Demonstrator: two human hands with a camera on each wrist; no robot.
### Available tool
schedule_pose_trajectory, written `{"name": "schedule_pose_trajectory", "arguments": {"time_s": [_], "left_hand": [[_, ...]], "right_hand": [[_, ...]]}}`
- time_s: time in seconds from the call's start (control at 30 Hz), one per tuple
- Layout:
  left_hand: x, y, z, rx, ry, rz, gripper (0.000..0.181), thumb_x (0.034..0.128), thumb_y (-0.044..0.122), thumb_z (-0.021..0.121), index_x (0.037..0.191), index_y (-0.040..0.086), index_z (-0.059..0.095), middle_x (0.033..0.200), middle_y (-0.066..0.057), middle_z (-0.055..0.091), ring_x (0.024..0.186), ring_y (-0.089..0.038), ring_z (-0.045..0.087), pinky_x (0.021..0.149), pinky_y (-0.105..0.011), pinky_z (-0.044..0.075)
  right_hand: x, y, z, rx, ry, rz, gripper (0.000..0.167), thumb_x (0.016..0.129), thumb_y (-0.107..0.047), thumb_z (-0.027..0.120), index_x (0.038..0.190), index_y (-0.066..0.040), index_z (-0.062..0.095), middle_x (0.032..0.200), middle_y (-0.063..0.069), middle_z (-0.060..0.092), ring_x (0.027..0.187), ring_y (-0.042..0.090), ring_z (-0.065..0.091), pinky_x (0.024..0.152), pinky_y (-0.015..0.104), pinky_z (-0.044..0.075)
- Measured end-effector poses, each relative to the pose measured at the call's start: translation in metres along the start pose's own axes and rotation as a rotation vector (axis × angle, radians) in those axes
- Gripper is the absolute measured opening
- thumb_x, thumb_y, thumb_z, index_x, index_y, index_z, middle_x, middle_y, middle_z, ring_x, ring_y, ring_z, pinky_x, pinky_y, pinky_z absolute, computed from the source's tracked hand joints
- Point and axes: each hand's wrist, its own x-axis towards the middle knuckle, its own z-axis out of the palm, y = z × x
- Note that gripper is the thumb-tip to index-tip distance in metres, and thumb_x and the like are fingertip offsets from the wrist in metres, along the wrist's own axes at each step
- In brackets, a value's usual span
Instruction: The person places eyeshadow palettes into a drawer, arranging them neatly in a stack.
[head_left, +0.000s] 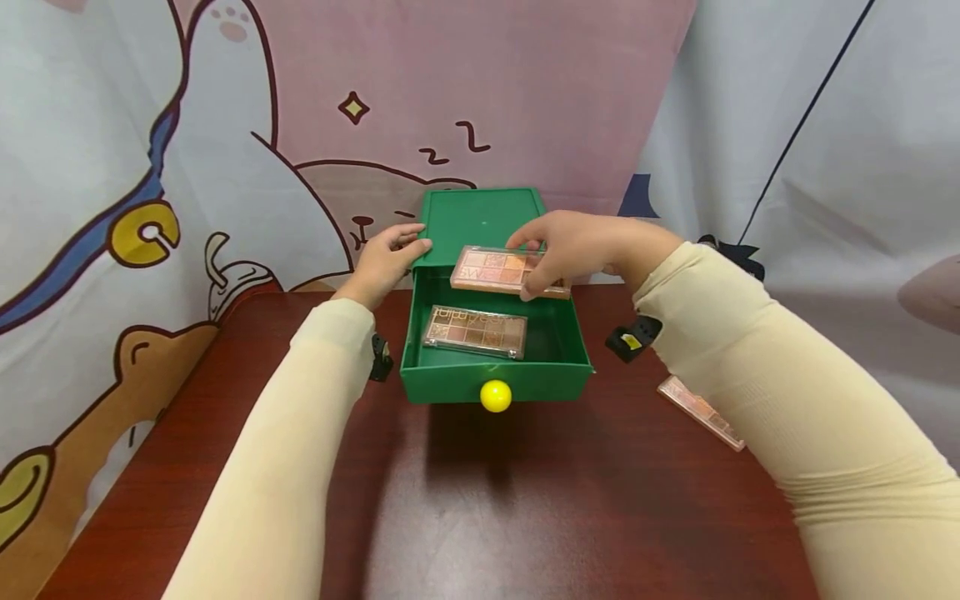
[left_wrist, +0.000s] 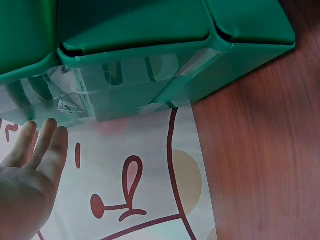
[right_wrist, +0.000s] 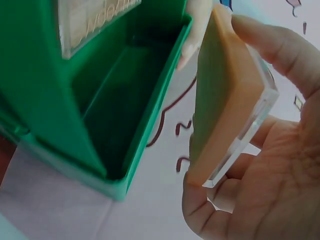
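Observation:
A green drawer box (head_left: 480,218) stands on the table with its drawer (head_left: 450,385) pulled out by a yellow knob (head_left: 496,396). Inside the drawer lies a brown-toned eyeshadow palette (head_left: 476,331) with a clear lid. Above the drawer's back part, my right hand (head_left: 573,246) pinches a pink-orange eyeshadow palette (head_left: 487,271) between thumb and fingers. The right wrist view shows this palette (right_wrist: 240,75) tilted on edge, apart from the drawer. My left hand (head_left: 387,262) is at the box's left side, its fingers extended; in the left wrist view those fingers (left_wrist: 52,145) are by the taped wall.
Another pink palette (head_left: 701,410) lies on the dark red-brown table (head_left: 615,500) to the right, partly behind my right sleeve. A cartoon-printed cloth (head_left: 525,92) hangs right behind the box. Black wrist cameras (head_left: 633,337) are strapped to both wrists.

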Motion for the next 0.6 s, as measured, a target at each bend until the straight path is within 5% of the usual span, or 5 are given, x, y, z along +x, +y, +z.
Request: {"name": "schedule_pose_trajectory", "arguments": {"time_s": [0.2, 0.43, 0.6], "left_hand": [[0.000, 0.000, 0.000, -0.008, 0.006, 0.003, 0.049, 0.0975, 0.034, 0.058, 0.143, 0.019, 0.048, 0.146, -0.008, 0.044, 0.129, -0.025, 0.047, 0.101, -0.045, 0.043], [0.001, 0.001, 0.002, -0.011, 0.003, -0.006, 0.048, 0.0978, 0.034, 0.057, 0.143, 0.020, 0.048, 0.147, -0.007, 0.044, 0.129, -0.025, 0.046, 0.100, -0.045, 0.043], [0.000, 0.000, 0.002, -0.011, 0.002, -0.010, 0.049, 0.0976, 0.035, 0.057, 0.143, 0.021, 0.048, 0.147, -0.007, 0.044, 0.130, -0.025, 0.045, 0.102, -0.046, 0.042]], "right_hand": [[0.015, -0.017, 0.010, -0.084, -0.089, -0.030, 0.071, 0.083, -0.017, 0.072, 0.146, -0.010, 0.042, 0.136, 0.015, 0.044, 0.120, 0.027, 0.042, 0.097, 0.042, 0.043], [0.030, -0.029, 0.018, -0.203, -0.178, -0.017, 0.066, 0.083, -0.013, 0.067, 0.145, -0.010, 0.044, 0.146, 0.009, 0.042, 0.114, 0.025, 0.042, 0.087, 0.036, 0.040], [0.037, -0.031, 0.026, -0.262, -0.203, 0.025, 0.066, 0.085, -0.017, 0.070, 0.146, -0.012, 0.044, 0.149, 0.007, 0.039, 0.122, 0.023, 0.042, 0.096, 0.038, 0.041]]}}
